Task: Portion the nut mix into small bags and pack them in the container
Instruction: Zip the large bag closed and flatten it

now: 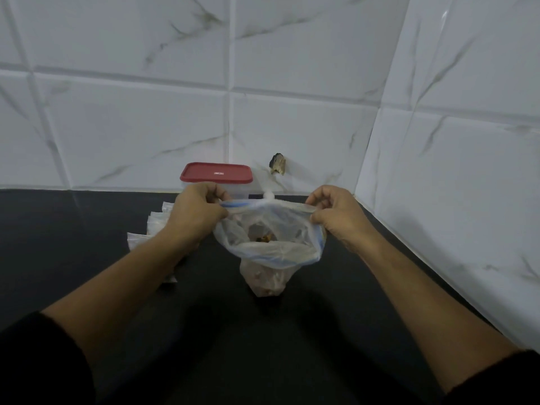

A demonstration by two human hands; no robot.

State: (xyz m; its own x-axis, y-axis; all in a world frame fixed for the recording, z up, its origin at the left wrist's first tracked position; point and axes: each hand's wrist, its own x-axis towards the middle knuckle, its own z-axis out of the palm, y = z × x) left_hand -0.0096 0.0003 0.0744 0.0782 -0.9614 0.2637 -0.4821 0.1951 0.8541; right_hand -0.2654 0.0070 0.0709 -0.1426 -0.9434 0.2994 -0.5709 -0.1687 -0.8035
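A clear zip bag (270,249) with a blue seal strip stands on the black counter, its mouth pulled wide; nut mix shows inside and at its bottom. My left hand (194,213) pinches the left end of the bag's rim. My right hand (336,213) pinches the right end. Behind the hands stands a clear container with a red lid (216,172), closed, against the wall. A pile of small empty bags (152,226) lies on the counter to the left, partly hidden by my left forearm.
The black counter (73,258) ends at white marble-tile walls behind and on the right, forming a corner. A dark broken spot (277,163) marks the back wall, with a small white knob (268,195) below it.
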